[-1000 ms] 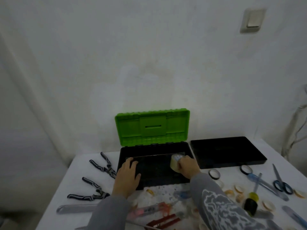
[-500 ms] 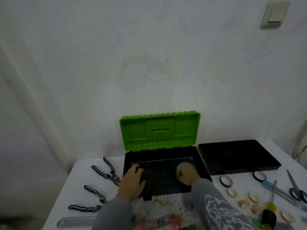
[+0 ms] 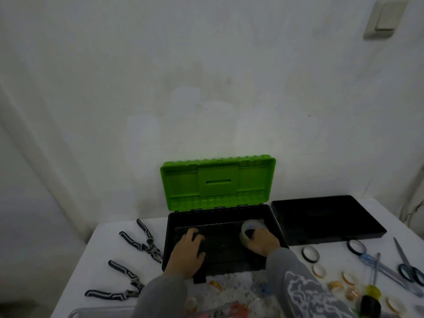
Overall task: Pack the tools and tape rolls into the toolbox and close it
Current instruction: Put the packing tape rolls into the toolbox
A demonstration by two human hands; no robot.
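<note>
Down inside the toolbox [image 3: 229,268], at its right end: the clear tape roll [image 3: 252,226], tipped up on edge by the look of it, clasped in the curled fingers of the right hand [image 3: 262,243]. Left hand [image 3: 187,251] flat, fingers spread over the near-left part of the box, holding nothing, probably steadying it.

Best now to lay the roll flat against the right wall, let go only once settled, and leave the middle free for the longer tools. Worth guarding against: a roll left on edge and wandering off.

Green lid [image 3: 218,182] upright at the far side, well out of the way. Just right of the box, a shallow black tray [image 3: 325,220]. Left on the white table [image 3: 103,249], two pairs of pliers [image 3: 142,241]. Right and near, more small tape rolls [image 3: 309,260], scissors [image 3: 408,267] and a yellow-and-black screwdriver [image 3: 371,297] — all yet to be packed. Behind, a plain pale wall [image 3: 206,88] with a light switch [image 3: 383,19] high on the right.
</note>
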